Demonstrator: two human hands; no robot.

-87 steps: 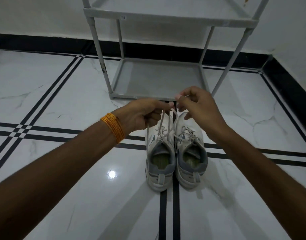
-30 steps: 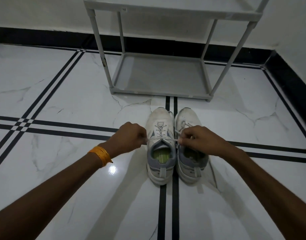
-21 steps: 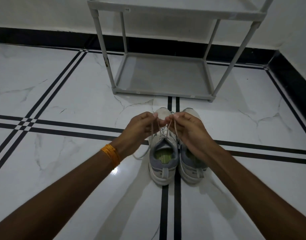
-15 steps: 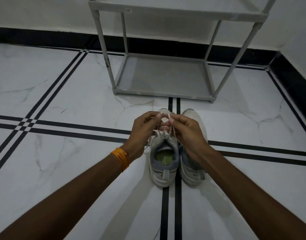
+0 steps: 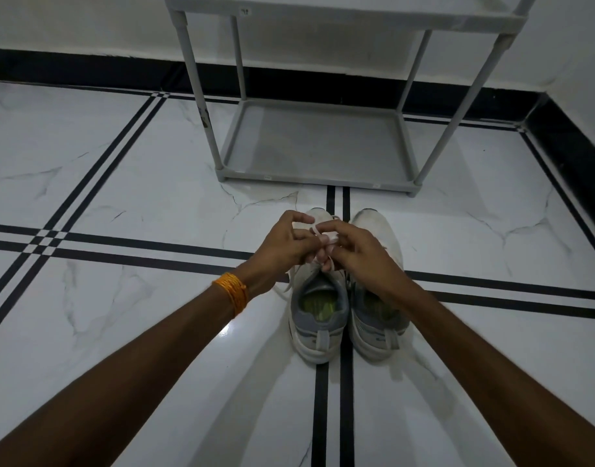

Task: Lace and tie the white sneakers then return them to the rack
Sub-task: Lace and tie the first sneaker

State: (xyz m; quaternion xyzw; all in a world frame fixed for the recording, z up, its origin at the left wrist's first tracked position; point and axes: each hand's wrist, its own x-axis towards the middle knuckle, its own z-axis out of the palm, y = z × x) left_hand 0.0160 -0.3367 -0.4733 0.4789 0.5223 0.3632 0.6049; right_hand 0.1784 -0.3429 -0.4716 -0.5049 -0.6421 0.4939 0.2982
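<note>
Head view: white sneakers (image 5: 319,318) are set side by side on the marble floor (image 5: 127,197), heels toward the camera. Lace (image 5: 318,234) of the left shoe is pinched by left hand (image 5: 282,244) and right hand (image 5: 353,251), fingers curled shut. Grey rack (image 5: 323,143) stands just beyond the toes.

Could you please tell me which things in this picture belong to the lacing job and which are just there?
Part of the job:
- left sneaker
- its lace, pinched by the left hand and right hand
- right sneaker
- grey rack, its bottom shelf bare

Just there:
- orange wrist thread
- marble floor
- black skirting
</note>
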